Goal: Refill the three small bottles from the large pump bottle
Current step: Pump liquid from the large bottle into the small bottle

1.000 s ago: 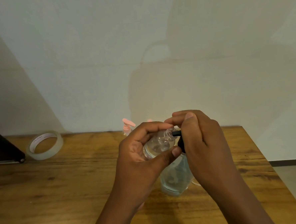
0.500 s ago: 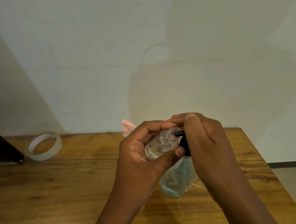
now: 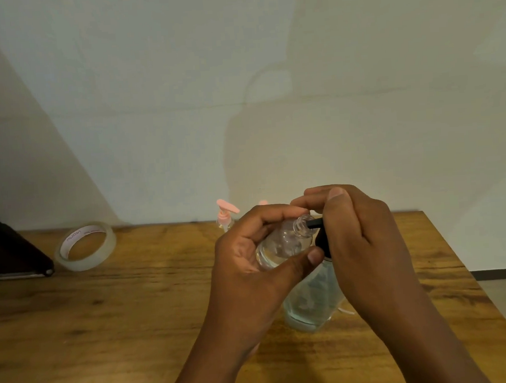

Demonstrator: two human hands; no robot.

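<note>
The left hand (image 3: 250, 259) is curled round a small clear bottle (image 3: 281, 244), which is held tilted in the air with its open neck turned to the black spout (image 3: 314, 223) of the large pump bottle (image 3: 310, 297). The right hand (image 3: 364, 243) is wrapped over the black pump head, fingers curled down on it, while the large bottle itself is stood on the table (image 3: 134, 302) toward its right edge, near the front. The spout tip is set just at the small bottle's mouth, so the pumping of liquid into this bottle is judged to be the step in hand; some clear liquid appears to be inside already, though how full it is cannot be told. Another small bottle with a pink pump (image 3: 226, 215) is stood at the back edge, and a tape roll (image 3: 84, 246) is lain toward the back left corner. Next, steady presses are called for, with the neck kept aligned under the spout.
</note>
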